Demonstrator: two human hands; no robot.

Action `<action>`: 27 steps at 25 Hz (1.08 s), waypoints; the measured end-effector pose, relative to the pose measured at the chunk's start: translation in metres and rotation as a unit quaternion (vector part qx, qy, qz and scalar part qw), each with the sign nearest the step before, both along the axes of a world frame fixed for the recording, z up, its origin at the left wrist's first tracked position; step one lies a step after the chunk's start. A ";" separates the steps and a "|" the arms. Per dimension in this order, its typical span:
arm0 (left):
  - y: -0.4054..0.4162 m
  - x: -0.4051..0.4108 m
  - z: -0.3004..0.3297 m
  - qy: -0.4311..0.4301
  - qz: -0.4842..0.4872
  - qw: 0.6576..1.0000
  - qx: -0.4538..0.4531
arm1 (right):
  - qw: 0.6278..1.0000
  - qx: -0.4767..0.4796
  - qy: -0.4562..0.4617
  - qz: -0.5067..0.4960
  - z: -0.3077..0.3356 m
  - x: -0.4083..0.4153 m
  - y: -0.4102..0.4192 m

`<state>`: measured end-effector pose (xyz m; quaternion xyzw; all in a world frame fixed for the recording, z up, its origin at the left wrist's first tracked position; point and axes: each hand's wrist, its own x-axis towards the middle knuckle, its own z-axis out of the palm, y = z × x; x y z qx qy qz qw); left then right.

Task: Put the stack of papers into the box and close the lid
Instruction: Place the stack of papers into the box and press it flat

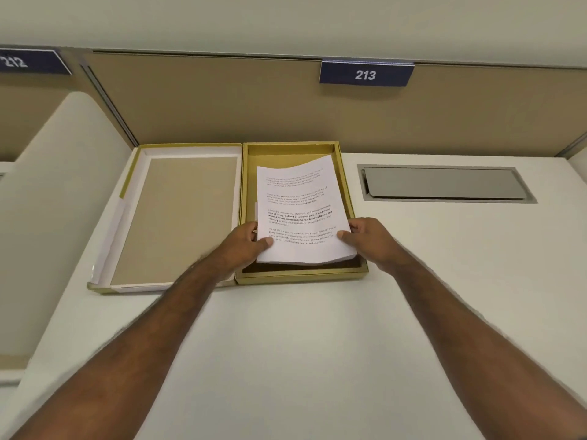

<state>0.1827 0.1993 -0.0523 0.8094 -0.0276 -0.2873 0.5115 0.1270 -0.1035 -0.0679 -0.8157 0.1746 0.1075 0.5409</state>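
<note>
Two bare forearms reach out from the bottom of the head view across a pale desk [317,344], meeting at a stack of papers [301,214] held over an open gold box [344,192]. At the stack's near-left corner, the left hand [246,241] is closed on the sheets, thumb pressed on top of the printed page and fingers curled underneath. Opposite it, the right hand [365,238] grips the near-right corner the same way, thumb lying across the top sheet. Between them the stack sits tilted, its near edge raised above the box's front wall and its far edge dipping down inside, with the top sheet curling a little at the far end. Paragraphs of black text cover the top page, one block in bold. Just to the left, touching the box along its side, the lid [187,217] lies open and inside-up, showing a tan lining with a white border. Right of the box, well apart from it, a grey metal flap [444,184] is set flush into the desk. Behind everything runs a tan partition [222,100] carrying blue number plates, 213 [366,74] above the box and 212 [30,61] far left.
</note>
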 end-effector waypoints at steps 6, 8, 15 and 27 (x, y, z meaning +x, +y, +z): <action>-0.011 0.032 -0.004 -0.002 -0.013 0.995 0.101 | 0.996 -0.071 0.059 -0.013 -0.006 0.039 0.012; -0.019 0.035 -0.007 -0.011 -0.024 0.988 0.153 | 0.990 -0.105 0.088 -0.015 -0.011 0.045 0.014; -0.026 0.020 0.010 -0.063 -0.006 0.964 0.258 | 0.960 -0.265 0.083 -0.020 0.005 0.029 0.027; -0.008 -0.083 -0.014 -0.296 -0.073 0.919 0.251 | 0.936 -0.338 -0.073 0.067 -0.005 -0.067 0.064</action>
